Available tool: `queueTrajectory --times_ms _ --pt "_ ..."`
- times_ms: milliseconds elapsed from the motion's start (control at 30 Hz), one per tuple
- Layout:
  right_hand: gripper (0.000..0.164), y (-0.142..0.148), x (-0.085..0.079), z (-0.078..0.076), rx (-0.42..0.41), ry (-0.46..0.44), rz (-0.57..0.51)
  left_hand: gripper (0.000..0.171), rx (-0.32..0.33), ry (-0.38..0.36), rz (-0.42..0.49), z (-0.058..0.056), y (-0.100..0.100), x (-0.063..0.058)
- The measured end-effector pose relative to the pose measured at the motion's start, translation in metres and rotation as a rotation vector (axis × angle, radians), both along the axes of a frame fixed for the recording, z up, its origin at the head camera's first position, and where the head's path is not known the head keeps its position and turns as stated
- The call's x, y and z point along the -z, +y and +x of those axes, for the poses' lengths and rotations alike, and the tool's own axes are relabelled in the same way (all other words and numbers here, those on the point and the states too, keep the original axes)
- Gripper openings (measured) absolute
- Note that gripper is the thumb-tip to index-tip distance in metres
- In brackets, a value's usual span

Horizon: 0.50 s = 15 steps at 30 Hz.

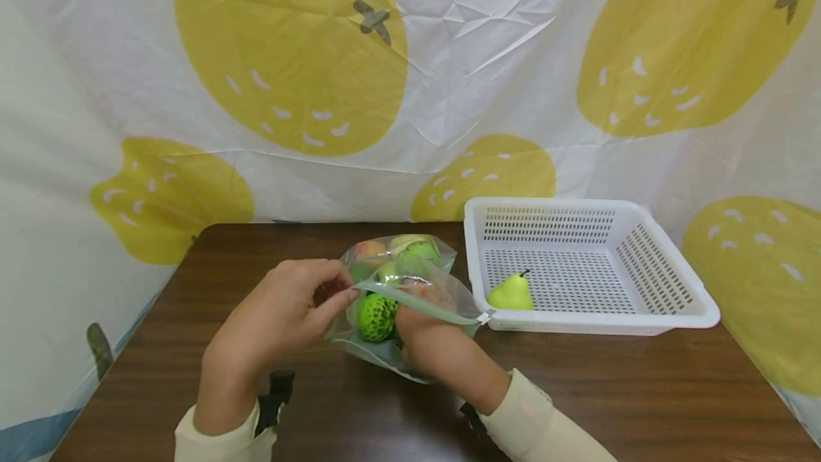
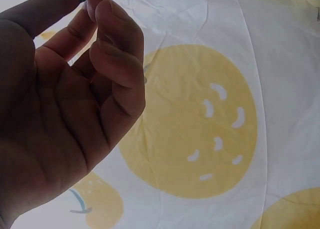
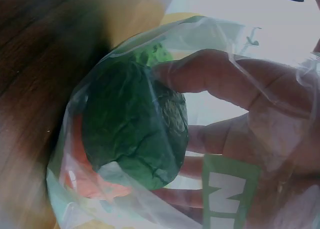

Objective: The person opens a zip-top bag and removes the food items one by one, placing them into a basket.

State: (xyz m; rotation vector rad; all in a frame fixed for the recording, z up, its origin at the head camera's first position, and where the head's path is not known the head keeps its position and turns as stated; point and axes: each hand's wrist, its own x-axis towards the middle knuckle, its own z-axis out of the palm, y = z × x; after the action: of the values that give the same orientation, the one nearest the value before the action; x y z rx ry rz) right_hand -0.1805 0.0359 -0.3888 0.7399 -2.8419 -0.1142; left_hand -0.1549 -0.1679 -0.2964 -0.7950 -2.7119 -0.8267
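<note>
A clear zip bag (image 1: 359, 348) with a pale green rim stands open on the table, holding several fruits. My left hand (image 1: 282, 312) pinches the left side of its rim between thumb and fingers, and fingertips and a bit of green rim show in the left wrist view. Reaching into the mouth of the bag, my right hand (image 1: 430, 341) is partly covered by plastic. In the right wrist view its thumb and fingers grip a dark green round fruit (image 3: 132, 124). A bright green bumpy fruit (image 1: 376, 317) lies beside that hand. An orange-red fruit (image 3: 92, 174) shows below the dark one.
To the right of the bag stands a white perforated basket (image 1: 641, 319), with a green pear (image 1: 512, 292) in its near left corner. A brown wooden table (image 1: 641, 383) carries everything. Behind it hangs a white cloth (image 1: 436, 91) printed with yellow fruits.
</note>
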Motion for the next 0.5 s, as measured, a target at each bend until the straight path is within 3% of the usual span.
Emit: queueTrajectory --times_ms 400,500 --pt "0.041 0.002 -0.009 0.006 -0.088 0.111 -0.102 0.009 -0.003 -0.004 0.001 0.0 0.0 0.0" --pt "0.039 0.002 -0.011 0.006 -0.119 0.104 -0.106 0.009 0.0 -0.001 -0.001 0.0 0.0 0.0"
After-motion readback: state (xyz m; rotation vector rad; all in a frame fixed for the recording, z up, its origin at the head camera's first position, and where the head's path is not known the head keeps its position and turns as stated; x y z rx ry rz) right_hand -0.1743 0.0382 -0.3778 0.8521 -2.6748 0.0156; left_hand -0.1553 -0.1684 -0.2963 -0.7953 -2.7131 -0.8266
